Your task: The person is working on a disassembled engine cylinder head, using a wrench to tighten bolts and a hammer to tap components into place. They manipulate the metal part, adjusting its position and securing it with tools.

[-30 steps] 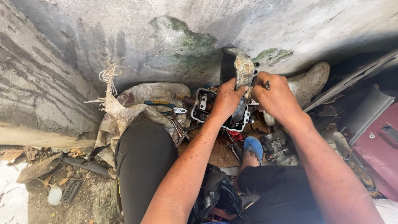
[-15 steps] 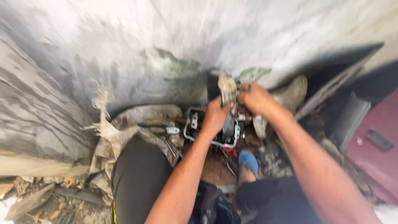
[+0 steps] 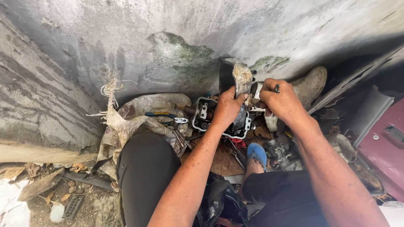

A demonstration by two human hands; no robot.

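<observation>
Resting on the ground between the person's knees, close to the foot of a stained concrete wall [image 3: 168, 46], a metal engine part [image 3: 210, 115] shows as a dark, greasy casting with a pale rim, round ports and a small silver bracket on its top face. The left hand [image 3: 228, 107] is closed around its upper right edge, fingers curled over and thumb pressed against a rusty, mud-caked piece [image 3: 242, 77] that stands upright behind it. The right hand [image 3: 284, 101] is clenched into a fist around a small tool; only its round metal end [image 3: 277, 88] sticks out above the knuckles, so the kind of tool cannot be told.

Much of the casting is covered by the left hand and wrist, and its lower right side fades into shadow. What the tool touches is hidden behind the right fist. The heap of oily parts [image 3: 280, 153] under the right forearm is too cluttered to sort out.

Two bare hands are at work. One pair of blue-handled pliers [image 3: 166, 117] lies on a dirty cloth sack [image 3: 143, 111] to the left of the casting. One blue sandal [image 3: 256, 153] shows on a foot below it. One worn pale boot [image 3: 311, 84] leans by the wall on the right, and one maroon panel [image 3: 385, 147] is cut off at the frame's right edge.
</observation>
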